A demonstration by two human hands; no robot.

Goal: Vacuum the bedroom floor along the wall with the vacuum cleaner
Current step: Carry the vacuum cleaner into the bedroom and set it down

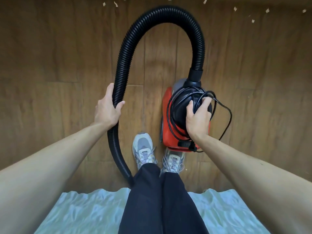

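Your left hand, left of centre in the frame, wraps its fingers around the black ribbed hose, thumb on the far side, holding it firmly. From this grip the hose arches up through the upper centre and descends to a collar on the red vacuum cleaner, which sits on the wooden floor right of centre. Below your left hand the hose runs down toward the lower centre and disappears behind your dark trousers. Your right hand rests on the black top of the vacuum cleaner, its fingers closed over loops of black power cord coiled around the body; one loop hangs out to the right. Your two pale sneakers stand on the floor just below the machine, the right one touching or nearly touching its rear edge. Small pale scraps of debris lie scattered along the top edge of the frame. A light blue-green bedcover fills the bottom of the frame.
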